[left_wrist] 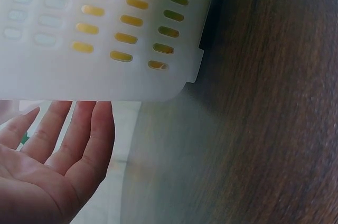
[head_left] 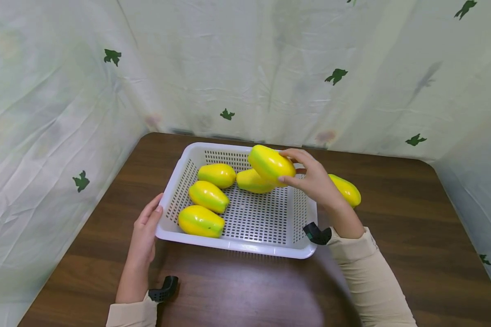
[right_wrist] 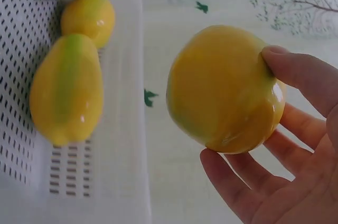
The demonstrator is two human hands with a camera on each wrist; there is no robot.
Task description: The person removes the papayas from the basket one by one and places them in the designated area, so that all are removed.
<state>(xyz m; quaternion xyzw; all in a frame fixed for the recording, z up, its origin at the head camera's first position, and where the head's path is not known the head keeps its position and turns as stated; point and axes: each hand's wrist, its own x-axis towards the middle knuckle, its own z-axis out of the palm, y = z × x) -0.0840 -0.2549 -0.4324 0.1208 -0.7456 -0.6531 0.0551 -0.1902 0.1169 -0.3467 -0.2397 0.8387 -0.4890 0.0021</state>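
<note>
My right hand [head_left: 313, 177] grips a yellow-green papaya [head_left: 270, 164] above the far right part of a white perforated plastic basket [head_left: 245, 247]. In the right wrist view, the thumb and fingers close around one end of this papaya [right_wrist: 222, 92]. At the basket's left rim, my left hand [head_left: 144, 231] holds the edge; its fingertips [left_wrist: 100, 113] are partly hidden behind the rim in the left wrist view. Several papayas lie in the basket, including a front one [head_left: 201, 221], a middle one [head_left: 208, 196] and one at the back [head_left: 217, 175]. The raised papaya partly covers another [head_left: 253, 181].
Another papaya [head_left: 347, 190] lies on the brown wooden table [head_left: 409, 218], right of the basket and partly behind my right arm. Pale curtains [head_left: 245, 68] with green leaf shapes hang behind the table and along both sides.
</note>
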